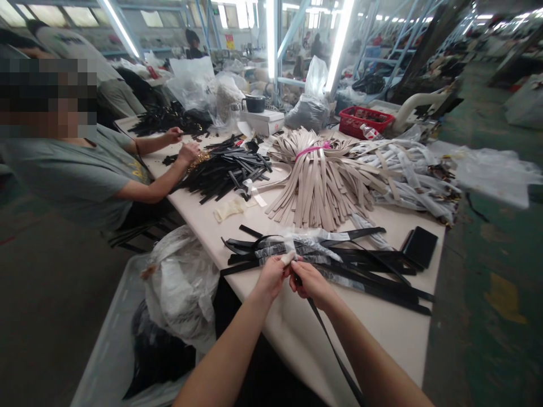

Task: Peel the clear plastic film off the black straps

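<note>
The left hand (271,278) and right hand (311,284) pinch a narrow black strap (330,345) between them, fingers clenched close together, a white wrap (289,257) showing just above the left fingertips. The strap's loose length drops below the fingers, hanging by its own weight over the edge of the cream table (382,339). Just beyond the fingertips lies a pile of black straps (365,265) in clear plastic (305,240), kept within reach; farther past, a beige strap bundle (318,183) bound in pink.
</note>
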`<state>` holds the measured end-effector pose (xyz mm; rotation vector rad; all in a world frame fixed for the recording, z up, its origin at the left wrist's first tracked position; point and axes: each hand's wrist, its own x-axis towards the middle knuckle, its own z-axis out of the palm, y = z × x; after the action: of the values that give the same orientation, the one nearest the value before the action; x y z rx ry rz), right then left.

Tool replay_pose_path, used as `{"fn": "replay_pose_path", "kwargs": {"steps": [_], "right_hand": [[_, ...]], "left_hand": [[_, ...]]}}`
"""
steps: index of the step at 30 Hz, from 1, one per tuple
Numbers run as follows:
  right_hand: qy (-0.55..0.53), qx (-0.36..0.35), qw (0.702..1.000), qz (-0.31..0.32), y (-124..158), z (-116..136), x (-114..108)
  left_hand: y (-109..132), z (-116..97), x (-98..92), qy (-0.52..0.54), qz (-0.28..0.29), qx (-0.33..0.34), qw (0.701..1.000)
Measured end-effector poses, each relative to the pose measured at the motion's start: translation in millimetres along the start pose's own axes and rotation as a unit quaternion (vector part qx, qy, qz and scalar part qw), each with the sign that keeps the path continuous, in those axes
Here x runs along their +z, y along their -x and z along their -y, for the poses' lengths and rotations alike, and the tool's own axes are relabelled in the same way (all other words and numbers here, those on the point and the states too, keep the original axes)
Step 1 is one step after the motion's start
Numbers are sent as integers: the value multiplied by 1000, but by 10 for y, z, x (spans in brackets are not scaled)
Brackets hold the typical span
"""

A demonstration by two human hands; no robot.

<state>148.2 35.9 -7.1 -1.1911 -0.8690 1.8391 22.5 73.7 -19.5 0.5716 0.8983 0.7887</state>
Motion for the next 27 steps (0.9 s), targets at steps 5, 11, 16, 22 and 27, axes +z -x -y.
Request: {"fn": "replay_pose_path", "kwargs": {"steps": [5,11,16,22,27], "right_hand": [[79,-4,996,-27,163,-35,-20],[145,-63,984,-84,339,-142,76],[128,-72,988,-53,481,-140,203],[149,-92,984,-40,710,-107,419],[135,-122,982,-43,654,-100,339]], "left_hand": [[64,-199,-41,30,-72,91,993],[332,-169,48,-4,-95,120,988],[531,-136,63,-22,-85,109,990],[752,-298,68,-57,-176,224,957],[909,65,208,-64,-116,119,984]]}}
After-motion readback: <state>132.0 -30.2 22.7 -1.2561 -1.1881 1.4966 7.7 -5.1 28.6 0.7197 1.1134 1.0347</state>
